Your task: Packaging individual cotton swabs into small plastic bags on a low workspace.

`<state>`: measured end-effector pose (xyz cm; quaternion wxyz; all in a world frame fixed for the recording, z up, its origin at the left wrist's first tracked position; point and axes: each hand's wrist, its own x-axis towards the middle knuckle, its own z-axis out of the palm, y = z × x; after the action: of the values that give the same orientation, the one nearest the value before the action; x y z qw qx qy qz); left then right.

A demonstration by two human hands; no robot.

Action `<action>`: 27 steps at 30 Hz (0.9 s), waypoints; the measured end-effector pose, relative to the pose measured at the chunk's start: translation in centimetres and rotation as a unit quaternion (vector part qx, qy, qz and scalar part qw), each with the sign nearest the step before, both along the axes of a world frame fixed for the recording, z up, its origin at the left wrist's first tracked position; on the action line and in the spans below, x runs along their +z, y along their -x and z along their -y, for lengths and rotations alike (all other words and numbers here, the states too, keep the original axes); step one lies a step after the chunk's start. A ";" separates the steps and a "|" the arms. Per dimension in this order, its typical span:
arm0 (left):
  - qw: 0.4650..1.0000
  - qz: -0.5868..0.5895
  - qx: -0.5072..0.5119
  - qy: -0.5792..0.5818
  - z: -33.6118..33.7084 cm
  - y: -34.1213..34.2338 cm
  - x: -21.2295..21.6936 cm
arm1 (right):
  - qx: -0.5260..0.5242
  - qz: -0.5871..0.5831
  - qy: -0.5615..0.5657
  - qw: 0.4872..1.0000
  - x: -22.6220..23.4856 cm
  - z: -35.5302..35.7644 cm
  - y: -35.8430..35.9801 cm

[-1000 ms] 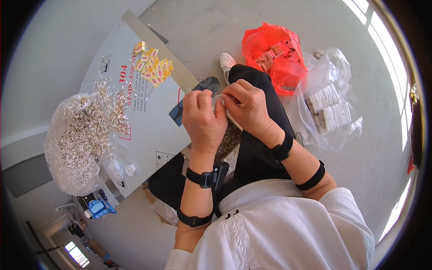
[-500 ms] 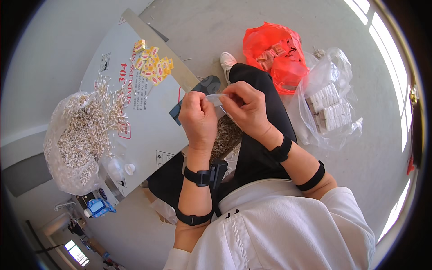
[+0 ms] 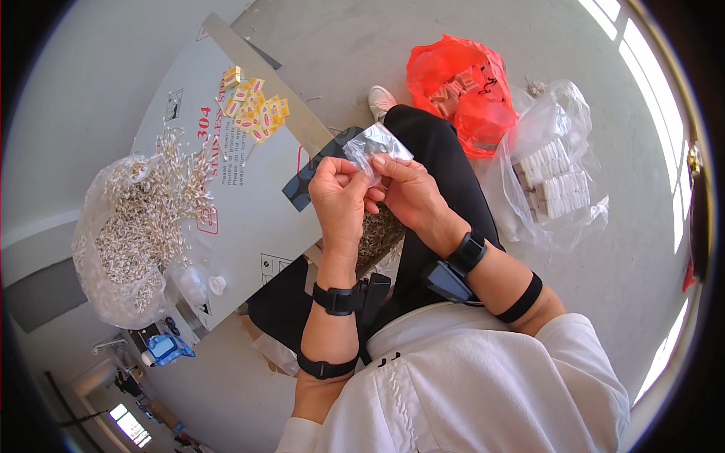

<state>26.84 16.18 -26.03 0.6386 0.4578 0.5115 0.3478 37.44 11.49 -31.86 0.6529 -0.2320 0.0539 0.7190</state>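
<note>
While the person sits on the grey floor point(image 3: 619, 302) with one black-trousered leg stretched out, a flat grey cardboard sheet point(image 3: 249, 204) lies across the lap and serves as the landmark. Off the sheet's left edge a clear plastic bag of small silvery metal parts point(image 3: 124, 234) lies open, with some of the parts spilling onto the cardboard. On the sheet's upper part sits a little heap of small yellow-and-red packets point(image 3: 253, 109). Just past the sheet's lower left corner a small blue object point(image 3: 166, 349) lies on the floor.

At the sheet's right edge the two hands meet. The left hand point(image 3: 340, 200) pinches the lower edge of a small clear plastic pouch point(image 3: 375, 145) between thumb and fingers; the right hand point(image 3: 408, 192) has its grip closed on the same pouch from the other side. The pouch stands up above both hands, over the dark thigh. Both wrists carry black bands.

Well to the right of the sheet an orange-red plastic bag point(image 3: 461, 83) holds small boxes, and beside it a clear bag of white packs point(image 3: 555, 177) rests on the floor.
</note>
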 end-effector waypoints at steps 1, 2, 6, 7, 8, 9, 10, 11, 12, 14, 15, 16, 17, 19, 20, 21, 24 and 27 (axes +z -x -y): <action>1.000 -0.011 -0.002 0.010 0.0 -0.1 0.1 | -0.009 0.047 0.029 0.998 0.1 -0.2 0.0; 1.000 -0.011 -0.002 0.010 0.0 -0.1 -0.3 | -0.009 0.047 0.030 0.998 0.3 -0.4 0.1; 0.934 -0.212 0.009 -0.287 -0.2 -0.1 -0.7 | -0.065 0.162 0.107 0.979 0.8 -0.8 0.2; 0.866 -0.307 0.013 -0.393 -0.3 -0.2 -0.6 | -0.058 0.211 0.105 0.970 0.6 -0.7 0.0; 0.867 -0.307 0.011 -0.392 -0.6 -0.3 -0.8 | -0.059 0.211 0.107 0.970 0.4 -0.7 -0.1; 0.833 -0.314 -0.023 -0.456 -1.1 -0.1 -0.8 | -0.061 0.259 0.096 0.959 0.6 -0.7 -0.2; 0.793 -0.319 -0.057 -0.516 -1.6 0.0 -0.9 | -0.062 0.306 0.085 0.946 0.6 -0.7 -0.3; 0.793 -0.319 -0.058 -0.516 -2.1 0.0 -1.3 | -0.062 0.304 0.086 0.947 0.4 -0.7 -0.5; 0.791 -0.316 -0.089 -0.516 -2.5 0.0 -1.7 | -0.060 0.334 0.095 0.936 0.3 -0.9 -0.8; 0.790 -0.310 -0.120 -0.515 -3.8 -0.3 -2.7 | -0.060 0.364 0.106 0.924 -0.1 -1.4 -1.4; 0.790 -0.300 -0.147 -0.514 -4.6 -0.7 -3.2 | -0.083 0.380 0.100 0.916 -0.7 -1.8 -1.6; 0.789 -0.290 -0.173 -0.514 -5.5 -1.1 -3.6 | -0.106 0.396 0.093 0.907 -1.3 -2.3 -1.8; 0.789 -0.290 -0.174 -0.513 -6.3 -1.5 -3.9 | -0.106 0.395 0.094 0.908 -1.8 -3.0 -2.1; 0.779 -0.285 -0.199 -0.521 -8.0 -2.3 -4.9 | -0.139 0.459 0.097 0.872 -3.3 -4.4 -2.5; 0.780 -0.283 -0.202 -0.520 -8.6 -2.8 -5.4 | -0.140 0.460 0.099 0.871 -4.1 -5.0 -2.8; 0.768 -0.296 -0.214 -0.525 -9.2 -3.1 -6.0 | -0.161 0.478 0.104 0.857 -5.1 -5.6 -2.9; 0.746 -0.318 -0.233 -0.536 -10.7 -3.8 -7.1 | -0.181 0.521 0.120 0.825 -6.9 -7.2 -2.8; 0.736 -0.330 -0.250 -0.536 -11.9 -3.8 -8.0 | -0.168 0.557 0.143 0.800 -8.0 -8.1 -2.4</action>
<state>30.62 28.06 -34.03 0.1433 0.9216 0.2864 0.2194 39.87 19.59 -39.89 0.6402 -0.6709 -0.1790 0.3287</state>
